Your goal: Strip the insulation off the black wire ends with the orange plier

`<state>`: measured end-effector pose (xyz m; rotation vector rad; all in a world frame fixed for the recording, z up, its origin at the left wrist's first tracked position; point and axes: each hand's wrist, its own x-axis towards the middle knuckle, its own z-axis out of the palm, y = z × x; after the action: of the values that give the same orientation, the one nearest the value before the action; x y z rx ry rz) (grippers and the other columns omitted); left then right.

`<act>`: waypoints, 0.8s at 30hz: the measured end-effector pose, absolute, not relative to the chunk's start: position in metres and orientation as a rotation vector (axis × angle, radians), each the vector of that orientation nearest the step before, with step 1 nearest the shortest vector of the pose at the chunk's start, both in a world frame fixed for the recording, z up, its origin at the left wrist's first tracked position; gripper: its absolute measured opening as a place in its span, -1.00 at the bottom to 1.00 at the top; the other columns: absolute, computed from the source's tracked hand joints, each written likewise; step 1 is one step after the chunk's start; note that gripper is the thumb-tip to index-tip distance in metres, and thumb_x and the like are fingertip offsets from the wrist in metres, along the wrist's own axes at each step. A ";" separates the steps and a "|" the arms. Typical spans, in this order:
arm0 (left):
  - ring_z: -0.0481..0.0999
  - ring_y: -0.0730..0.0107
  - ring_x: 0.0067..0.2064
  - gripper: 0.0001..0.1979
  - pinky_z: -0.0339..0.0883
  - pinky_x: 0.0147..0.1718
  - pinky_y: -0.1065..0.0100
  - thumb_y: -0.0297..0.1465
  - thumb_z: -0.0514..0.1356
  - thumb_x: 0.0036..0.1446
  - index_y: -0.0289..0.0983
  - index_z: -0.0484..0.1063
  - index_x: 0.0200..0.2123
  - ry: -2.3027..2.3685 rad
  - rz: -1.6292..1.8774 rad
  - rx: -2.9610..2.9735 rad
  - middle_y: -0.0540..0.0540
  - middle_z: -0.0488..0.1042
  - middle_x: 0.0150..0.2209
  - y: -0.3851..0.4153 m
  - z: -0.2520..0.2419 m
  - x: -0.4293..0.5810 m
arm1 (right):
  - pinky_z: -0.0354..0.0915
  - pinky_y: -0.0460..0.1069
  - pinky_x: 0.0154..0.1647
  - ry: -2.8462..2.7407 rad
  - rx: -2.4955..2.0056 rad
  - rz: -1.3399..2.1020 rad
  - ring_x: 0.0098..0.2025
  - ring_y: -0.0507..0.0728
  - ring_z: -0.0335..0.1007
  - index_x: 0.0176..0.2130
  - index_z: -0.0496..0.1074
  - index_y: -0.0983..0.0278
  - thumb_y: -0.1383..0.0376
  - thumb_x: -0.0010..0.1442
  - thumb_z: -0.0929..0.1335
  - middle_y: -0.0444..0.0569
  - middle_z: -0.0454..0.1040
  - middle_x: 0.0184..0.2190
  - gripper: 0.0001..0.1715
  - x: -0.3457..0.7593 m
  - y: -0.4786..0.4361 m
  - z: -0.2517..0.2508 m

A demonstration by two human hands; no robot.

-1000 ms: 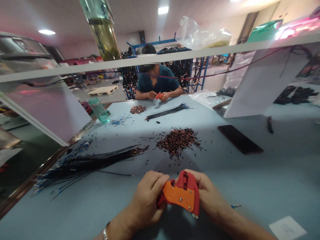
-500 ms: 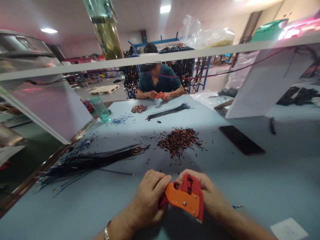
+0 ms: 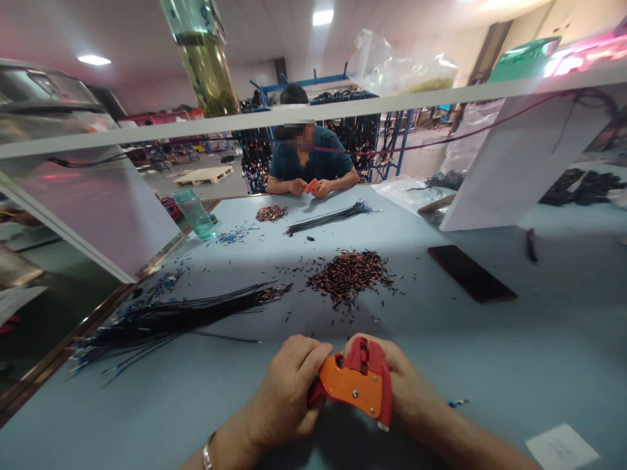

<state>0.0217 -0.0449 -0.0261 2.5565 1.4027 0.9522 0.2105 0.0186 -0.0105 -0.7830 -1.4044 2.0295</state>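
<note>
An orange and red hand crimping tool (image 3: 356, 383) is held low over the blue table (image 3: 514, 365), close to me. My right hand (image 3: 409, 385) is wrapped round its red side from behind. My left hand (image 3: 289, 385) is closed at the tool's left end, fingertips pinched at its jaw; whether they hold a small piece is hidden. Beyond my hands lies a heap of small copper and black terminals (image 3: 350, 274). A bundle of thin black wires (image 3: 181, 316) stretches to the left.
A dark phone (image 3: 471, 273) lies to the right, a white paper slip (image 3: 561, 449) at the near right. A green cup (image 3: 194, 214) stands at the far left. A person in a blue shirt (image 3: 311, 163) works opposite with wires (image 3: 328, 219) and terminals (image 3: 271, 213).
The crimping tool and both hands have shifted only slightly, tilting back and forth; my grip on it is the same.
</note>
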 end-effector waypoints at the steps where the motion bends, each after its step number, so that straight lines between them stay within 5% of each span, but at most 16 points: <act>1: 0.38 0.10 -0.20 -0.44 0.34 -0.26 0.09 -0.54 0.06 -0.02 -0.34 0.14 0.11 1.408 0.968 2.550 -0.28 0.39 -0.15 -0.045 -0.026 0.022 | 0.13 -0.13 -0.47 -1.382 -0.781 2.046 -0.52 -0.04 0.09 -0.50 0.30 0.28 0.25 -0.02 0.43 -0.23 0.28 -0.56 -0.77 0.209 0.018 -0.011; 24: 0.34 0.24 -0.37 -0.67 0.24 -0.41 0.29 -0.54 0.03 0.01 -0.27 0.21 -0.10 1.506 0.942 2.538 -0.14 0.40 -0.36 -0.046 -0.024 0.026 | 0.12 -0.15 -0.46 -1.336 -0.746 2.038 -0.50 -0.05 0.09 -0.50 0.35 0.31 0.24 -0.02 0.48 -0.23 0.29 -0.55 -0.74 0.204 0.015 -0.016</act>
<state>0.0256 -0.0464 -0.0239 2.5380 1.5061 0.9423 0.2041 0.0154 -0.0156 -0.7464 -1.3364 2.0384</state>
